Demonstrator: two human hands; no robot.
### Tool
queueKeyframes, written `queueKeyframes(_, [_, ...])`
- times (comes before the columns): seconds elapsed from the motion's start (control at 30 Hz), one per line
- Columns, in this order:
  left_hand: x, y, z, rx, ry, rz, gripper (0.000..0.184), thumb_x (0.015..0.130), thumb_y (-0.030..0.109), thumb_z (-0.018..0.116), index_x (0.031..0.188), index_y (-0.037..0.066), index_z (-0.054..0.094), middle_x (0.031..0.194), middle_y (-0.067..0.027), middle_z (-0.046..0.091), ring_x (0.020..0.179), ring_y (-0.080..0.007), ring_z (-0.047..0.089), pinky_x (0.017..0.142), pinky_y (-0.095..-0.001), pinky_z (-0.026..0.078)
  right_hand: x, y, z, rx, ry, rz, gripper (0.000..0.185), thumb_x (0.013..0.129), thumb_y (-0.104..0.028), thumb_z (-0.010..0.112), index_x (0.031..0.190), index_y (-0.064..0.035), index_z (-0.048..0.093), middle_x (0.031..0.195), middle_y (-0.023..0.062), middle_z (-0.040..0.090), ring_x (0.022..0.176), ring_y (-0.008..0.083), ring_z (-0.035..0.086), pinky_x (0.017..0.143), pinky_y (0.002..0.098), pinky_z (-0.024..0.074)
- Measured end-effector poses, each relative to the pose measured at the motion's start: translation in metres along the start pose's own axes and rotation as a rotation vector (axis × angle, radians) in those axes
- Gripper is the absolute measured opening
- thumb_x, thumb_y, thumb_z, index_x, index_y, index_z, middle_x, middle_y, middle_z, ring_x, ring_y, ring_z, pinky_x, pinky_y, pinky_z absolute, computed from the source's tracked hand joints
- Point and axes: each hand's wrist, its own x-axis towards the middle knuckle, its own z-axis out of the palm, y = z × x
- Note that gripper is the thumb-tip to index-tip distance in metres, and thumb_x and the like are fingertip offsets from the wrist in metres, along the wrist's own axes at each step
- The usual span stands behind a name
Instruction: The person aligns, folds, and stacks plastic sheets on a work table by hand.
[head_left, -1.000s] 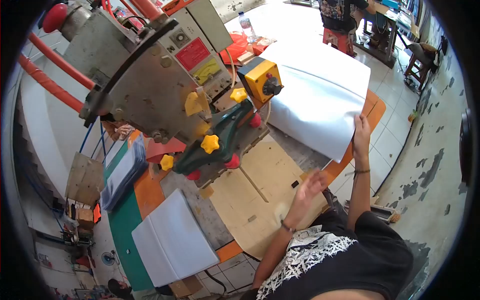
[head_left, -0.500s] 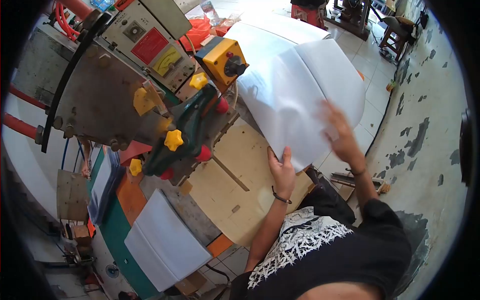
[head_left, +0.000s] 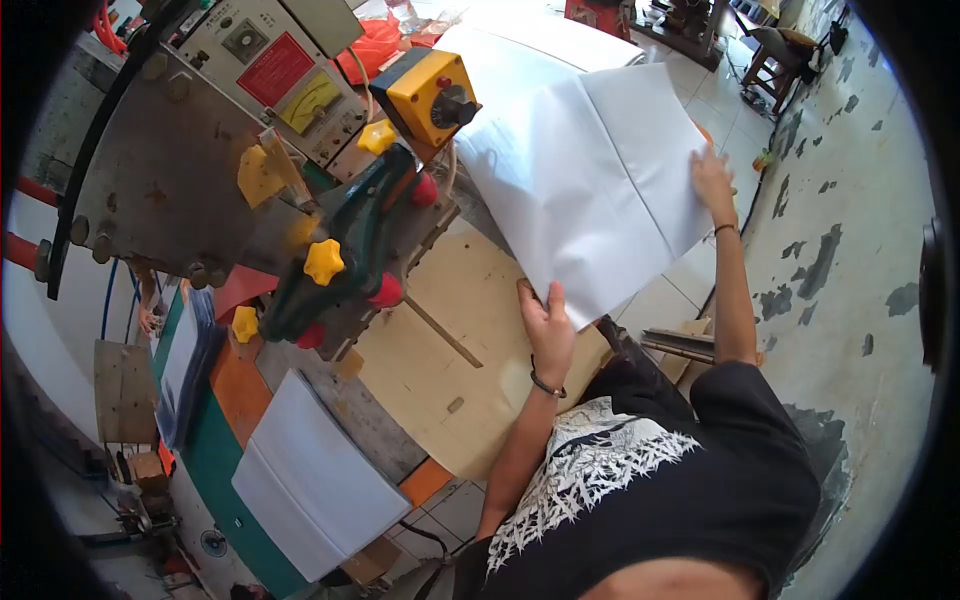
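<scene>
My left hand (head_left: 548, 335) is closed on the near corner of a large, glossy white sheet (head_left: 610, 190), thumb on top. A crease runs across the sheet, and its surface is rippled. At the sheet's right edge is my right hand (head_left: 714, 188), with fingers apart and slightly bent; they touch or nearly touch the edge. Beneath and beyond the sheet lie more white sheets (head_left: 500, 50). Left of my left hand, a pale wooden board (head_left: 450, 370) with a slot lies under the machine's dark green bracket (head_left: 345, 240), which carries yellow star knobs.
A control box with a dial (head_left: 265, 70) and a yellow switch box (head_left: 425, 95) stand at upper left. A stack of white sheets (head_left: 315, 480) lies on the green table (head_left: 215, 480) at lower left. The peeling wall (head_left: 840, 230) is to the right.
My right hand has moved from over the sheet, up and right to its edge. The sheet's right part has shifted and lies flatter. My left hand keeps its corner; the view has shifted slightly.
</scene>
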Motion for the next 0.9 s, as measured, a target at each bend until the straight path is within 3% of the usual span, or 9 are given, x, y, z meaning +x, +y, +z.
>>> queueKeyframes(0.07, [0.008, 0.007, 0.001, -0.012, -0.017, 0.029, 0.030, 0.101, 0.007, 0.052, 0.128, -0.003, 0.045, 0.127, -0.0123, 0.055, 0.116, -0.0189, 0.052, 0.104, -0.0336, 0.039, 0.019, -0.066, -0.039, 0.193, -0.040, -0.020, 0.042, 0.099, -0.026, 0.053, 0.136, -0.0061, 0.054, 0.141, 0.0210, 0.051, 0.136, 0.0369, 0.041, 0.114, 0.0463, 0.0316])
queueKeyframes(0.13, [0.012, 0.000, 0.000, -0.079, -0.023, 0.009, 0.027, 0.101, 0.008, 0.052, 0.125, -0.002, 0.046, 0.123, -0.0113, 0.056, 0.113, -0.0191, 0.052, 0.102, -0.0334, 0.039, -0.014, -0.108, -0.035, 0.239, -0.073, -0.598, 0.046, 0.099, -0.031, 0.052, 0.142, -0.0162, 0.051, 0.144, 0.0197, 0.049, 0.143, 0.0329, 0.033, 0.118, 0.0453, 0.0266])
queueKeyframes(0.2, [0.007, -0.012, -0.003, -0.020, -0.049, 0.010, 0.026, 0.100, 0.010, 0.053, 0.123, 0.000, 0.046, 0.118, -0.0093, 0.056, 0.106, -0.0191, 0.053, 0.098, -0.0326, 0.041, -0.020, -0.126, -0.045, -0.035, -0.224, -0.697, 0.043, 0.093, -0.035, 0.058, 0.133, -0.0187, 0.060, 0.141, 0.0207, 0.051, 0.139, 0.0340, 0.040, 0.113, 0.0580, 0.0280])
queueKeyframes(0.33, [0.002, 0.001, -0.005, 0.247, -0.111, -0.115, 0.034, 0.098, 0.010, 0.055, 0.128, -0.001, 0.043, 0.119, -0.0089, 0.057, 0.109, -0.0204, 0.054, 0.100, -0.0333, 0.040, 0.101, -0.025, -0.027, -0.012, -0.421, 0.271, 0.058, 0.097, -0.049, 0.050, 0.135, -0.0057, 0.055, 0.142, 0.0275, 0.048, 0.135, 0.0358, 0.045, 0.107, 0.0509, 0.0391])
queueKeyframes(0.47, [0.009, 0.009, 0.001, -0.001, -0.003, 0.026, 0.040, 0.099, 0.008, 0.055, 0.134, -0.005, 0.042, 0.120, -0.0097, 0.060, 0.110, -0.0190, 0.056, 0.101, -0.0319, 0.042, 0.084, -0.005, -0.015, 0.150, -0.205, 0.066, 0.071, 0.096, -0.053, 0.052, 0.139, 0.0034, 0.046, 0.135, 0.0278, 0.054, 0.124, 0.0397, 0.054, 0.105, 0.0406, 0.0418])
queueKeyframes(0.57, [0.025, 0.022, -0.023, -0.346, -0.109, -0.411, 0.044, 0.100, 0.016, 0.054, 0.137, -0.006, 0.044, 0.120, -0.0092, 0.062, 0.109, -0.0192, 0.058, 0.098, -0.0337, 0.045, 0.009, 0.024, -0.013, 0.412, 0.053, 0.235, 0.078, 0.095, -0.056, 0.054, 0.144, 0.0022, 0.040, 0.137, 0.0266, 0.054, 0.126, 0.0359, 0.054, 0.108, 0.0399, 0.0388])
queueKeyframes(0.7, [0.024, 0.035, -0.044, 0.267, -0.557, -0.336, 0.043, 0.100, 0.012, 0.050, 0.141, 0.001, 0.046, 0.119, -0.0176, 0.065, 0.106, -0.0306, 0.064, 0.093, -0.0389, 0.050, -0.150, 0.085, 0.006, 0.534, -0.323, 0.565, 0.060, 0.104, -0.047, 0.044, 0.109, 0.0098, 0.065, 0.087, 0.0129, 0.069, 0.079, 0.0189, 0.063, 0.079, 0.0365, 0.0536])
queueKeyframes(0.77, [0.004, 0.075, -0.022, 0.717, -0.806, -0.193, 0.043, 0.099, 0.009, 0.049, 0.142, 0.005, 0.048, 0.116, -0.0225, 0.066, 0.103, -0.0340, 0.066, 0.090, -0.0397, 0.051, -0.258, 0.124, 0.058, 0.978, -0.237, 0.486, 0.053, 0.105, -0.043, 0.041, 0.121, 0.0039, 0.060, 0.108, 0.0131, 0.066, 0.096, 0.0224, 0.062, 0.084, 0.0366, 0.0530])
queueKeyframes(0.9, [-0.040, 0.123, 0.005, 0.558, -1.085, 0.079, 0.068, 0.084, -0.005, 0.050, 0.147, 0.020, 0.045, 0.112, -0.0233, 0.066, 0.094, -0.0363, 0.067, 0.083, -0.0420, 0.052, -0.294, 0.091, 0.026, 0.955, -0.180, 0.654, 0.053, 0.105, -0.044, 0.041, 0.125, 0.0033, 0.056, 0.114, 0.0138, 0.062, 0.102, 0.0234, 0.059, 0.088, 0.0373, 0.0504])
